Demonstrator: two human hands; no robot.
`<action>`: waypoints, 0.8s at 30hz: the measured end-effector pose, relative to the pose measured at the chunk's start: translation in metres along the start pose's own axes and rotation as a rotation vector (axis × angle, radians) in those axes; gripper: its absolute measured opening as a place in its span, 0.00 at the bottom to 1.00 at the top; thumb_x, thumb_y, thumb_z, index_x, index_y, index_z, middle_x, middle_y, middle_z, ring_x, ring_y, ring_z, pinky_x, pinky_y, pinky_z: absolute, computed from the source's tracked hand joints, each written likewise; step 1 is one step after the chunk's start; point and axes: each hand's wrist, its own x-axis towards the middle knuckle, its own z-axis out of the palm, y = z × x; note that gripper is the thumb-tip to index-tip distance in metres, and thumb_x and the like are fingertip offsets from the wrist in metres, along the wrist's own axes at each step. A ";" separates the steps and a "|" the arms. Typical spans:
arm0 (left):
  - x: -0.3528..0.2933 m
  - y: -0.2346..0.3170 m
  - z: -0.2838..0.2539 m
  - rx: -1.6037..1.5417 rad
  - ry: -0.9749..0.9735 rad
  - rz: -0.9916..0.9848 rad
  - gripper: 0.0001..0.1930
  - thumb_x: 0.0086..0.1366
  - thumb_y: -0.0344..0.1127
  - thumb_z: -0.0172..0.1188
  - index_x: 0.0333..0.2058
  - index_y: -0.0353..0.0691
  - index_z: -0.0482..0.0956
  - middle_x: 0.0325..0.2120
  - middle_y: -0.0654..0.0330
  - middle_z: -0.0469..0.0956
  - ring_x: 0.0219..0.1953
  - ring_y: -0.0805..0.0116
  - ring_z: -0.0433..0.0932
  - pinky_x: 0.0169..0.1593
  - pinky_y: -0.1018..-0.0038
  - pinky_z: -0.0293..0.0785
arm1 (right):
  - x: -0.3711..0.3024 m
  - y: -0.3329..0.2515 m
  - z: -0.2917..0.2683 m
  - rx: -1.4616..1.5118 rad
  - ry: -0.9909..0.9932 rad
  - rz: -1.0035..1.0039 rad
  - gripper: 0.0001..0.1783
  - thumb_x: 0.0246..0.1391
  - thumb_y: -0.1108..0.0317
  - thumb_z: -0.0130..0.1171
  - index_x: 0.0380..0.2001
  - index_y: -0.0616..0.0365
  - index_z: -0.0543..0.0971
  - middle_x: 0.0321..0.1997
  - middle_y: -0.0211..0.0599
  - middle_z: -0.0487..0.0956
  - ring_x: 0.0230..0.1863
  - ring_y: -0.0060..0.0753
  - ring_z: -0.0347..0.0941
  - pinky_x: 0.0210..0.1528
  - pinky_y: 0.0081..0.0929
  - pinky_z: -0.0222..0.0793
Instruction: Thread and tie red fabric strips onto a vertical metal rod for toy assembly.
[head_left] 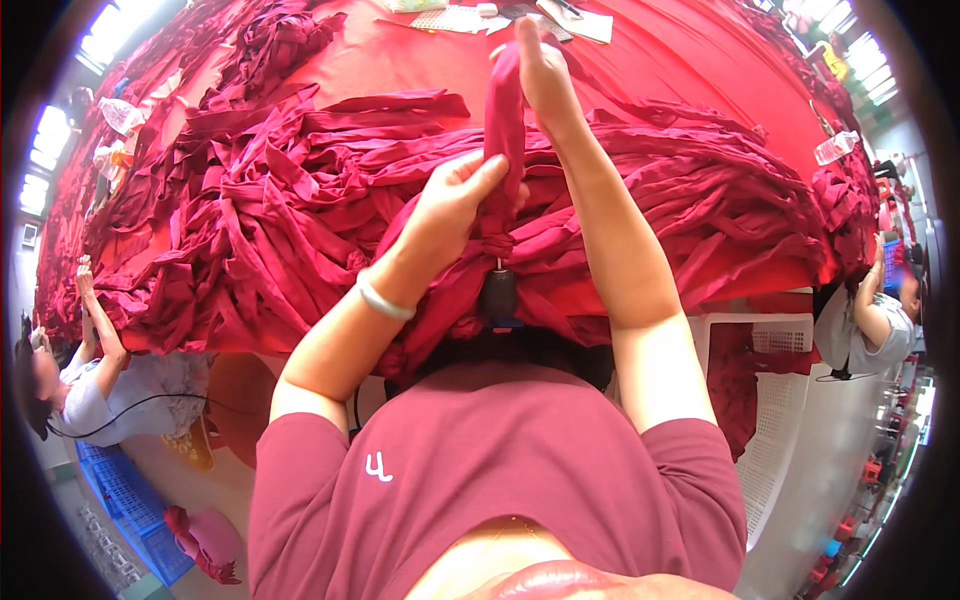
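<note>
A long dark red fabric strip (pixel 505 105) runs upright between my two hands in the middle of the work surface. My left hand (pixel 462 200) is closed round its lower part, thumb on top. Farther off, my right hand (pixel 543 75) is closed on the strip's upper end, its fingers partly hidden by the cloth and the angle. Just below my left hand, a black cylinder with a thin metal rod (pixel 498 295) stands at the table's near edge. Cloth gathers round the top of that rod.
Heaps of dark red strips (pixel 270 190) cover the red-clothed table (pixel 400 65). Papers (pixel 580 22) lie at its far side. Co-workers sit at left (pixel 135 400) and right (pixel 875 325). A white plastic basket (pixel 775 430) stands by my right arm, blue crates (pixel 135 510) at lower left.
</note>
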 end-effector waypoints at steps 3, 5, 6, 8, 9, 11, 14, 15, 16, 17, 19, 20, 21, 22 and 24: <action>-0.027 -0.001 0.005 0.039 0.084 -0.023 0.13 0.73 0.37 0.52 0.47 0.35 0.76 0.34 0.60 0.81 0.37 0.70 0.80 0.46 0.74 0.77 | 0.002 0.001 0.014 -0.521 0.019 -0.280 0.32 0.67 0.47 0.48 0.23 0.66 0.78 0.15 0.41 0.72 0.18 0.35 0.68 0.24 0.32 0.64; -0.030 0.005 0.003 0.045 0.126 -0.018 0.13 0.73 0.37 0.51 0.48 0.34 0.75 0.37 0.59 0.81 0.41 0.70 0.80 0.49 0.73 0.77 | -0.027 0.015 0.028 -0.377 0.079 -0.347 0.23 0.65 0.58 0.53 0.24 0.67 0.77 0.18 0.52 0.74 0.20 0.44 0.71 0.27 0.37 0.66; -0.030 0.012 -0.001 0.031 0.245 0.125 0.13 0.73 0.37 0.51 0.49 0.34 0.75 0.40 0.58 0.80 0.44 0.69 0.79 0.52 0.71 0.75 | -0.053 0.002 0.030 -0.363 0.055 -0.286 0.19 0.64 0.62 0.52 0.25 0.68 0.77 0.18 0.52 0.74 0.22 0.49 0.72 0.28 0.38 0.66; -0.016 0.021 -0.018 0.032 0.311 0.326 0.14 0.73 0.36 0.51 0.51 0.35 0.73 0.46 0.56 0.77 0.51 0.68 0.76 0.56 0.69 0.72 | -0.106 -0.004 0.024 -0.311 -0.027 -0.213 0.14 0.65 0.65 0.49 0.34 0.67 0.76 0.22 0.48 0.74 0.24 0.47 0.72 0.32 0.36 0.66; -0.003 0.030 -0.019 0.045 0.311 0.319 0.14 0.73 0.37 0.52 0.50 0.35 0.74 0.45 0.56 0.78 0.49 0.67 0.77 0.54 0.69 0.73 | -0.128 -0.005 0.019 -0.265 -0.071 -0.181 0.15 0.67 0.63 0.48 0.35 0.66 0.76 0.23 0.45 0.74 0.26 0.37 0.71 0.32 0.35 0.66; 0.023 0.043 -0.022 0.101 0.233 0.208 0.11 0.72 0.37 0.54 0.47 0.38 0.77 0.40 0.59 0.80 0.41 0.72 0.79 0.45 0.75 0.75 | -0.149 -0.021 0.016 -0.214 -0.098 -0.036 0.19 0.66 0.58 0.50 0.33 0.67 0.77 0.26 0.59 0.76 0.33 0.62 0.76 0.35 0.44 0.69; 0.045 0.036 -0.016 0.189 0.143 0.136 0.06 0.69 0.36 0.59 0.35 0.40 0.77 0.27 0.69 0.76 0.28 0.82 0.72 0.31 0.83 0.66 | -0.125 -0.008 0.008 -0.286 -0.074 -0.130 0.25 0.68 0.52 0.47 0.31 0.66 0.76 0.24 0.57 0.76 0.30 0.59 0.76 0.33 0.43 0.69; 0.045 0.033 -0.010 0.188 0.130 0.133 0.06 0.69 0.36 0.59 0.35 0.40 0.77 0.27 0.69 0.76 0.28 0.82 0.72 0.31 0.83 0.66 | -0.102 0.003 -0.001 -0.333 -0.002 -0.243 0.29 0.68 0.48 0.44 0.29 0.67 0.75 0.21 0.55 0.74 0.24 0.54 0.74 0.28 0.40 0.67; 0.036 0.030 -0.006 0.232 0.166 0.175 0.07 0.68 0.35 0.59 0.32 0.41 0.76 0.23 0.71 0.73 0.25 0.84 0.67 0.28 0.83 0.62 | -0.085 -0.006 -0.004 -0.265 -0.038 -0.169 0.31 0.68 0.46 0.42 0.27 0.67 0.74 0.18 0.54 0.72 0.19 0.51 0.72 0.25 0.38 0.65; 0.028 0.026 -0.001 0.275 0.193 0.215 0.08 0.68 0.35 0.60 0.28 0.42 0.75 0.20 0.74 0.70 0.22 0.86 0.63 0.25 0.84 0.59 | -0.067 -0.011 -0.004 -0.210 -0.039 -0.100 0.30 0.67 0.48 0.47 0.25 0.68 0.74 0.18 0.55 0.73 0.18 0.49 0.72 0.24 0.37 0.65; 0.010 0.009 0.001 0.356 0.216 0.199 0.10 0.68 0.34 0.60 0.26 0.43 0.72 0.20 0.75 0.69 0.22 0.87 0.60 0.25 0.83 0.57 | -0.041 -0.005 0.002 -0.350 -0.039 -0.223 0.26 0.65 0.53 0.53 0.21 0.66 0.71 0.16 0.38 0.67 0.21 0.25 0.60 0.26 0.32 0.61; 0.001 0.006 -0.002 0.325 0.188 0.173 0.09 0.68 0.35 0.59 0.27 0.43 0.73 0.20 0.74 0.69 0.21 0.87 0.61 0.25 0.84 0.57 | -0.042 -0.006 0.010 -0.412 -0.018 -0.233 0.24 0.63 0.55 0.55 0.21 0.66 0.72 0.16 0.40 0.69 0.21 0.25 0.62 0.25 0.32 0.61; -0.005 0.005 -0.006 0.294 0.157 0.147 0.09 0.68 0.35 0.59 0.28 0.43 0.74 0.20 0.74 0.69 0.21 0.87 0.62 0.25 0.85 0.58 | -0.044 -0.008 0.015 -0.475 0.005 -0.242 0.22 0.61 0.58 0.58 0.21 0.66 0.73 0.16 0.42 0.71 0.20 0.26 0.63 0.25 0.33 0.62; -0.010 0.007 -0.010 0.298 0.174 0.149 0.09 0.68 0.35 0.59 0.28 0.43 0.74 0.20 0.74 0.69 0.21 0.87 0.62 0.25 0.85 0.58 | -0.051 -0.005 0.022 -0.474 0.003 -0.257 0.19 0.59 0.60 0.59 0.23 0.67 0.74 0.17 0.46 0.73 0.19 0.29 0.66 0.26 0.34 0.64; -0.010 0.010 -0.017 0.214 0.215 0.105 0.06 0.69 0.35 0.57 0.32 0.42 0.76 0.21 0.72 0.70 0.22 0.86 0.65 0.26 0.86 0.61 | -0.080 -0.007 0.019 -0.394 -0.014 -0.197 0.15 0.60 0.64 0.58 0.27 0.67 0.75 0.19 0.48 0.75 0.20 0.30 0.70 0.27 0.33 0.67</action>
